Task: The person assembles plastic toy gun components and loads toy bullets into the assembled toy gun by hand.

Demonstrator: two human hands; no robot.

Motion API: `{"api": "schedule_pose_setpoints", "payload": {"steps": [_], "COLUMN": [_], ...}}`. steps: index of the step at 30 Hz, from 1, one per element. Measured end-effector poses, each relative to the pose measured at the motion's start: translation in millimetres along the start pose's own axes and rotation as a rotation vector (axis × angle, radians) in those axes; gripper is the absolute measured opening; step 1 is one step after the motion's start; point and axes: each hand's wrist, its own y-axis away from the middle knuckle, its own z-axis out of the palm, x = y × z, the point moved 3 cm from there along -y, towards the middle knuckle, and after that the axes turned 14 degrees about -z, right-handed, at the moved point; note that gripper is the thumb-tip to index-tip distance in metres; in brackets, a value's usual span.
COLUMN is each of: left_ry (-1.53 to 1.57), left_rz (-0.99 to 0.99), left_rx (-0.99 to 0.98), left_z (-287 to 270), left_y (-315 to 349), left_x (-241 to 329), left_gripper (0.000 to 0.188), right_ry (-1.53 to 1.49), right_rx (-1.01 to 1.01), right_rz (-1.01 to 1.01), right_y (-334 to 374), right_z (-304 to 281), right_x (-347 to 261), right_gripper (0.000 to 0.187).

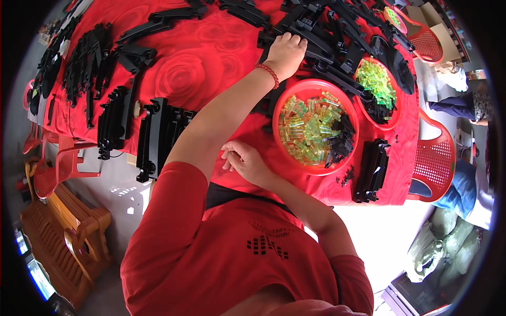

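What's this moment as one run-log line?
left hand: at black parts | right hand: fingers curled, near left forearm | large bowl: yellow pieces, black bits

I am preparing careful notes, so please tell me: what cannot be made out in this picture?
In the head view:
Left hand: its fingertips and any grip, hidden by its own back.
Right hand: whether it holds anything small; its curl hides the palm.
Large round red plastic tray: most of its floor, covered by small translucent yellow-green plastic pieces.
Long black plastic parts at the far side: some ends, cut off by the top edge.

bright light, glare on floor (126, 205), warped edges
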Motion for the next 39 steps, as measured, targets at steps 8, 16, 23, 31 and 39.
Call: {"api": "schedule_pose_setpoints", "payload": {"steps": [8,16,23,31,39], "left_ry": [-0.001,0.312,0.326,0.224,0.324], "left_rz": [-0.038,-0.099,-0.088,-0.116,-0.331], "left_rx": [-0.033,0.271,0.255,0.196,0.250], "left_z": [-23.4,-91.5,-129.0,-154.3,-163.5], "left_y": [12.7,74.3,120.9,183.8,211.3], "left_x": [-5.1,1.1,2.5,10.7,15.6], "left_gripper": [0.032,0.046,0.049,0.044,0.065], "right_ry": [-0.051,-0.005,0.239,-0.090,-0.067], "right_rx": [0.057,0.253,0.673,0.567,0.635], "right_rz": [0.015,0.057,-0.129,-0.049,0.021], "right_y": [3.0,33.2,57.5,74.7,92.3], "right_z": [0.3,-39.4,-81.8,-60.8,-53.8], "right_x": [3.5,-33.9,-92.7,-99.0,-95.5], "right_gripper": [0.021,0.026,0.031,0.053,0.037]}}
